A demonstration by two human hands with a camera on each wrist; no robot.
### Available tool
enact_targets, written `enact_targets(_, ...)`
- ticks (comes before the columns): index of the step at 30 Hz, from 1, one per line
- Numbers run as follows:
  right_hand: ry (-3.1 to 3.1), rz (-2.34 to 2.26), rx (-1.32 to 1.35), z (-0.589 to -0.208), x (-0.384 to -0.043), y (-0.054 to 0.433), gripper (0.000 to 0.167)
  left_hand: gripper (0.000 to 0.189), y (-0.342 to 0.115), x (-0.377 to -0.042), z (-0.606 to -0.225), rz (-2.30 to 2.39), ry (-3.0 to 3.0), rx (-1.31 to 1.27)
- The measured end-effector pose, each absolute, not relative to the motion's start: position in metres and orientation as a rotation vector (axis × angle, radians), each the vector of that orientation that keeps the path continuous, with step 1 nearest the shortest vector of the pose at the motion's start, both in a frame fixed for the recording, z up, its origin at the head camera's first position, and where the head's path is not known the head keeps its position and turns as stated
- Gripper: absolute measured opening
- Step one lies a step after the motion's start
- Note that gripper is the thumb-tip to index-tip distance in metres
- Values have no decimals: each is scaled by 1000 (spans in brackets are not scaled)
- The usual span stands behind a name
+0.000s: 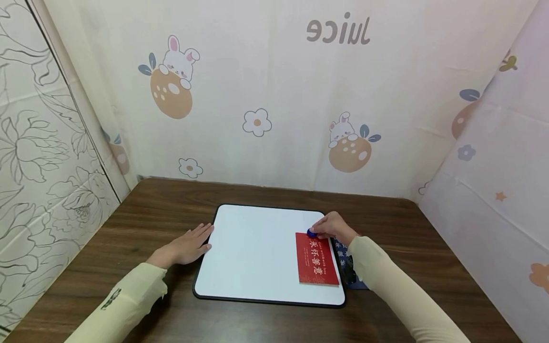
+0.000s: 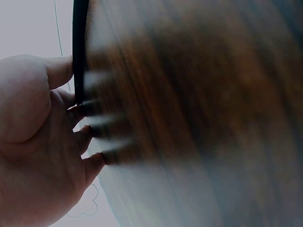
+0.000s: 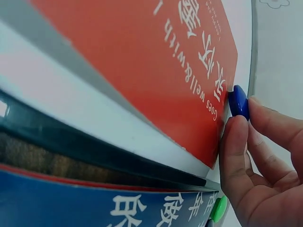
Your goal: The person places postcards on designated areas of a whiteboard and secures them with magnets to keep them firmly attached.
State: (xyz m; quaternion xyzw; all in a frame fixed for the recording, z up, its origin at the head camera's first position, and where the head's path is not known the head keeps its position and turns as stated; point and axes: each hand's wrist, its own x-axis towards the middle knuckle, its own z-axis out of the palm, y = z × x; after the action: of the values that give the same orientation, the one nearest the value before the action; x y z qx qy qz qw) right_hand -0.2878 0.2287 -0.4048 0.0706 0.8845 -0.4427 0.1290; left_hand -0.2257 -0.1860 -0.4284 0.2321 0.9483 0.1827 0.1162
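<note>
OK, right hand (image 1: 336,227) pinches the blue button magnet (image 3: 240,101) between thumb and fingers, at the red card's (image 1: 317,262) far edge, right side of the whiteboard (image 1: 253,252); can't tell if it's fully seated. Left hand (image 1: 188,245) lies flat, fingers straight, at the board's left edge on the tabletop (image 1: 257,324). Magnet should be light, hard, smooth, a bit slick; best pinched by its rim. Card looks thin, stiffish, likely to slide or crease; take it by the edges. Board likely rigid, steadied by its dark frame. Count: one whiteboard, one red card, one blue magnet, one green magnet (image 3: 219,209), one blue printed sheet (image 3: 57,203) right of the board. Dark items by the sheet: number unclear.
</note>
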Motion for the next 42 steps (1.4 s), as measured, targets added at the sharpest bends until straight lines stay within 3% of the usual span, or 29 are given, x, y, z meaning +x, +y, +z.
enact_targets(42, 2694, -1164, 166, -403, -289, 229, 20, 59, -183, -223, -424, 520, 2762, 664)
